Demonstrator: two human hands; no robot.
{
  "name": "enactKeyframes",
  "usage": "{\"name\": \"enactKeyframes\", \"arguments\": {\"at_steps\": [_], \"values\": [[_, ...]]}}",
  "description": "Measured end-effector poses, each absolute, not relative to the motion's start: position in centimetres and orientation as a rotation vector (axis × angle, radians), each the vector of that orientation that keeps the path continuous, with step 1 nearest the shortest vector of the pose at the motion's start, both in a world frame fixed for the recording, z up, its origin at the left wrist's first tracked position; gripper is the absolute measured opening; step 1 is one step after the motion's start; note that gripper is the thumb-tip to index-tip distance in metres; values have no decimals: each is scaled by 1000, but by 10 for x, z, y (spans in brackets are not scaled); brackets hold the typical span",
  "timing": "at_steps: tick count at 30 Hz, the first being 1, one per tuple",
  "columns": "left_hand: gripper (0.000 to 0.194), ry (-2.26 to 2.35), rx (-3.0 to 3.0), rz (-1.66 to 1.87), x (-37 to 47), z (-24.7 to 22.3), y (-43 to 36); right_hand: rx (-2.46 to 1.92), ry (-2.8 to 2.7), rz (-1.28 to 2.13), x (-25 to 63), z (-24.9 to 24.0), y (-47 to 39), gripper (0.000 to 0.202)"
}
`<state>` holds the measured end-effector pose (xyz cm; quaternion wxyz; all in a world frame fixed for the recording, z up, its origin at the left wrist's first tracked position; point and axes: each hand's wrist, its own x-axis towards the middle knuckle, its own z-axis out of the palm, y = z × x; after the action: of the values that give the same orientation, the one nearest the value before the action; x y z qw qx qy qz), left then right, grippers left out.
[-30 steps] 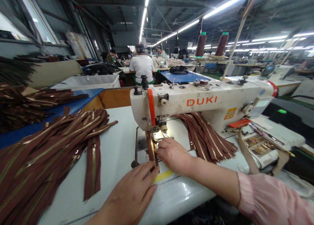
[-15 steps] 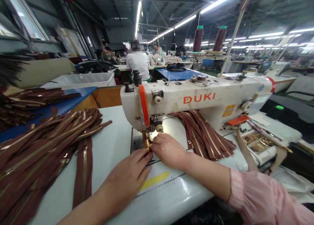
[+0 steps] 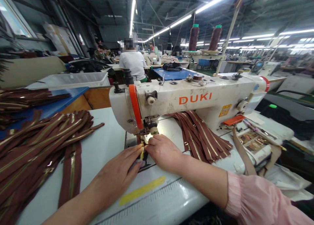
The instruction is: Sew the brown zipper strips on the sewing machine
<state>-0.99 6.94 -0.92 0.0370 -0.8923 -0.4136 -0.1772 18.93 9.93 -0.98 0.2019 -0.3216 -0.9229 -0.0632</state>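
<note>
Both hands meet at the needle area of a white sewing machine (image 3: pixel 196 95) marked DUKI. My left hand (image 3: pixel 117 171) lies low over the bed, fingertips pressed on a small brown zipper end (image 3: pixel 140 140) under the presser foot. My right hand (image 3: pixel 163 153) is closed, thumb and fingers pinching at the same spot from the right. Most of the piece is hidden by the fingers and the foot. Brown zippers with gold teeth (image 3: pixel 36 149) are heaped left of my left hand. Another fan of zippers (image 3: pixel 203 140) lies behind my right forearm, under the machine arm.
A parts tray (image 3: pixel 255 143) with metal pieces stands at the right. A white bin (image 3: pixel 71 79) and a blue table (image 3: pixel 73 99) are at the back left. Two thread cones (image 3: pixel 193 37) rise behind the machine. A person in a white shirt (image 3: pixel 132 64) sits ahead.
The view has shifted slightly, so the scene sits further left. Both hands stay at the needle area; less of the zipper piece shows between the fingers.
</note>
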Motion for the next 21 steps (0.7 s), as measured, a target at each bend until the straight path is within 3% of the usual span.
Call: {"name": "enactKeyframes", "arguments": {"at_steps": [21], "values": [[31,-1281,-2732,-672,-1,5,87,-1070,-2531,-49,195,0,88,23]]}}
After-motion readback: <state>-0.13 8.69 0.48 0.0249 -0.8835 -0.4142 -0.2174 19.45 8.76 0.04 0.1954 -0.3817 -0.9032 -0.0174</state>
